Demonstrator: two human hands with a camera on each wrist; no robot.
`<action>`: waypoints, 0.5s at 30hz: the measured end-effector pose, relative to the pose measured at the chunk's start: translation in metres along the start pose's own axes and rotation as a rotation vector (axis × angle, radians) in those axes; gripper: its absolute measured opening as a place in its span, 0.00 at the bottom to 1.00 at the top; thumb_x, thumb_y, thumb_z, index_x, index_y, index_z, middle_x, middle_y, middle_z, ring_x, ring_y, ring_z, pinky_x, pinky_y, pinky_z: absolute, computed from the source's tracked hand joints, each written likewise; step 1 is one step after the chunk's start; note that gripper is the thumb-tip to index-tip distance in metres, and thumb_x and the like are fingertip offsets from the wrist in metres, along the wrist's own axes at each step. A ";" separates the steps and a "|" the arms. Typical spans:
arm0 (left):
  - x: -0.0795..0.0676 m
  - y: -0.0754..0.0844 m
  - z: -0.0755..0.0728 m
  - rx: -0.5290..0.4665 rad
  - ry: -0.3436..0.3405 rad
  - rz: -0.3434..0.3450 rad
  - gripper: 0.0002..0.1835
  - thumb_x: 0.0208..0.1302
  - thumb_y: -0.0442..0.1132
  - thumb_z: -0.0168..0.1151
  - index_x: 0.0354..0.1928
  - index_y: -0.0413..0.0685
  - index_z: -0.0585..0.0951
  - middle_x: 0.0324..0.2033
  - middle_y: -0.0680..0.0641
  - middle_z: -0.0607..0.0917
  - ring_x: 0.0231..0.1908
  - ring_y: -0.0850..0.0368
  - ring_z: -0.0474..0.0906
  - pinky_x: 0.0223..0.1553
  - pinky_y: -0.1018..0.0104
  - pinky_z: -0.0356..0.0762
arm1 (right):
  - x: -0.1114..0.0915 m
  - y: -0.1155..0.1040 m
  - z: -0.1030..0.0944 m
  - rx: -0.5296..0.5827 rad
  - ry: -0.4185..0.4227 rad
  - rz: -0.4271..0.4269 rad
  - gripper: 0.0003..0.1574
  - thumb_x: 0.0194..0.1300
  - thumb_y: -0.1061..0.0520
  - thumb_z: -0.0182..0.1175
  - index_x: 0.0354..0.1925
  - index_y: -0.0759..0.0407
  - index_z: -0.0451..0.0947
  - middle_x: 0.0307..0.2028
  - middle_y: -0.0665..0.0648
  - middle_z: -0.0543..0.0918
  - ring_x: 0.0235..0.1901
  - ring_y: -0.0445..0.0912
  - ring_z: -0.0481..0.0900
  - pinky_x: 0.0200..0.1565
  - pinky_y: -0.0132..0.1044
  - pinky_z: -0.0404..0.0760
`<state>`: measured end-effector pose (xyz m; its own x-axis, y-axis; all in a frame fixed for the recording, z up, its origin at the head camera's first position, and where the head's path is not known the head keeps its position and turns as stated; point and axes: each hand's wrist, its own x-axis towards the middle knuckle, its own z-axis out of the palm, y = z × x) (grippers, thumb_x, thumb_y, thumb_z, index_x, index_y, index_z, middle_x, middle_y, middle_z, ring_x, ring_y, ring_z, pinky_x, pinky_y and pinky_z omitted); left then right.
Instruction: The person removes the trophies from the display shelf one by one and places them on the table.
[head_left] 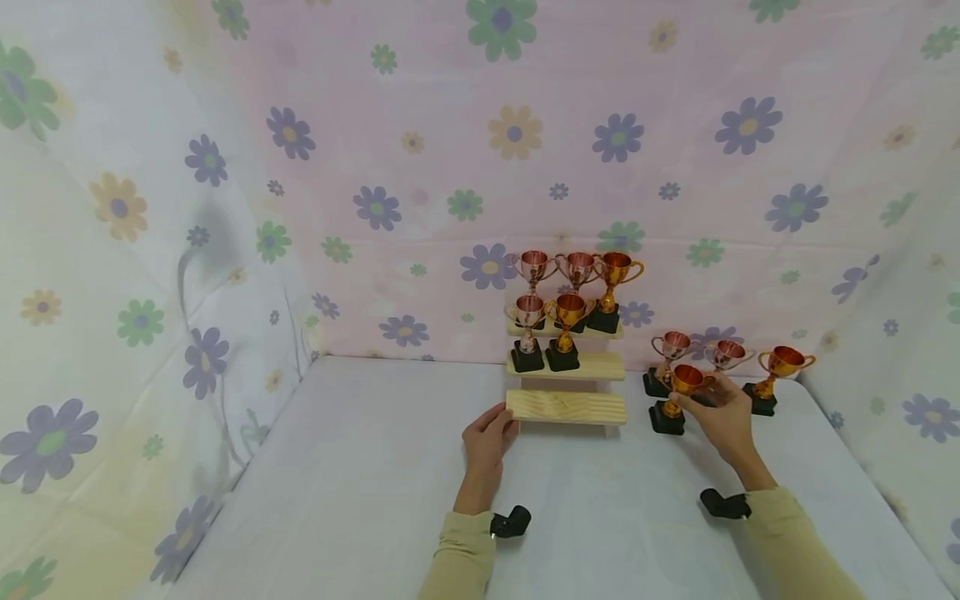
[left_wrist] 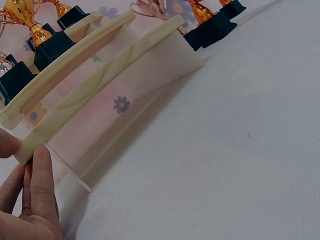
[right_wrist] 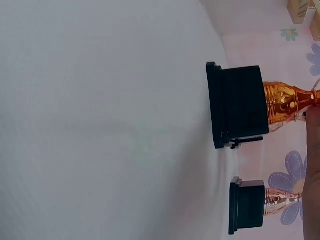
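My right hand (head_left: 723,417) pinches a small gold trophy (head_left: 670,417) with a black base, right of a tiered wooden stand. In the right wrist view that trophy's base (right_wrist: 242,102) is upright relative to the table, its cup cut off by the frame. My left hand (head_left: 486,450) grips the left end of the stand's lowest step (head_left: 566,407), thumb on top and fingers beneath. On the top step stand two rose-gold trophies and a gold trophy (head_left: 615,273). The middle step carries a rose-gold trophy (head_left: 528,333) and a gold one (head_left: 566,335) at its left and centre.
Behind my right hand stand a rose-gold trophy (head_left: 672,346), another rose-gold trophy (head_left: 726,353) partly hidden by the hand, and a gold trophy (head_left: 783,363). The white-covered table (head_left: 360,467) ends at a flower-printed cloth backdrop (head_left: 427,275) with cloth sides.
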<state>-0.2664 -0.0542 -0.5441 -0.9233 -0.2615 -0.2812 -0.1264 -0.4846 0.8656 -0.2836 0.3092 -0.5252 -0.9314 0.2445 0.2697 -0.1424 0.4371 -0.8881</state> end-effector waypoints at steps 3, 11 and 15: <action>-0.001 -0.001 0.000 0.006 0.004 0.000 0.17 0.66 0.29 0.65 0.55 0.29 0.82 0.43 0.40 0.86 0.37 0.59 0.84 0.44 0.68 0.87 | -0.003 0.000 0.001 -0.005 0.002 0.012 0.33 0.64 0.50 0.72 0.61 0.63 0.73 0.43 0.33 0.76 0.43 0.27 0.75 0.41 0.15 0.78; 0.000 0.000 0.000 0.005 0.008 0.003 0.16 0.65 0.28 0.65 0.54 0.30 0.82 0.43 0.39 0.86 0.37 0.58 0.85 0.44 0.68 0.87 | -0.017 -0.007 -0.001 -0.058 -0.145 0.048 0.39 0.69 0.53 0.67 0.68 0.69 0.65 0.59 0.67 0.79 0.52 0.38 0.80 0.46 0.14 0.77; 0.000 0.000 0.000 0.002 0.011 0.009 0.16 0.65 0.28 0.65 0.53 0.29 0.83 0.40 0.41 0.86 0.36 0.59 0.85 0.42 0.69 0.87 | -0.034 -0.015 -0.009 -0.162 -0.299 0.098 0.45 0.71 0.54 0.65 0.72 0.75 0.55 0.66 0.77 0.68 0.64 0.65 0.71 0.61 0.36 0.78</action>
<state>-0.2668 -0.0541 -0.5437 -0.9205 -0.2745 -0.2781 -0.1193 -0.4802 0.8690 -0.2468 0.3021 -0.5173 -0.9983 0.0386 0.0440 -0.0148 0.5613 -0.8275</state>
